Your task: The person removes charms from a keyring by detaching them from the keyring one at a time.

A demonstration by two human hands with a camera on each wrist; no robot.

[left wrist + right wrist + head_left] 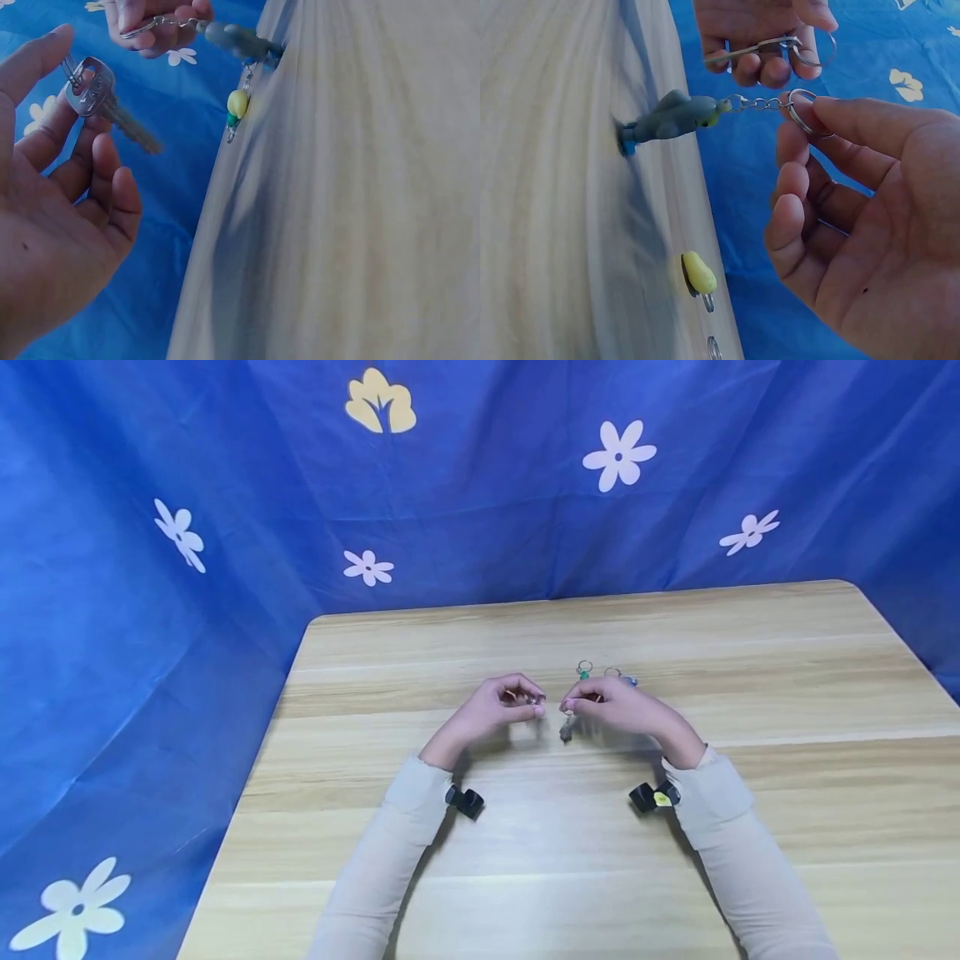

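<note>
My left hand [489,712] holds a small metal key [107,107] hanging on a ring, thumb and fingertips at the ring; the blade sticks out past the fingers. Facing it, a short gap apart, my right hand [621,706] pinches a metal split ring [793,107] between thumb and forefinger. From that ring a short chain leads to a grey figure charm [673,120] with a blue end, which dangles over the table [517,843]. Key and charm do not touch. In the head view the fingers partly cover both.
Behind my right hand lie a keychain with a green part [584,674] and another with a blue part [629,681]. A yellow charm [700,272] shows on the table in the right wrist view. A blue flowered cloth [480,485] hangs behind the table.
</note>
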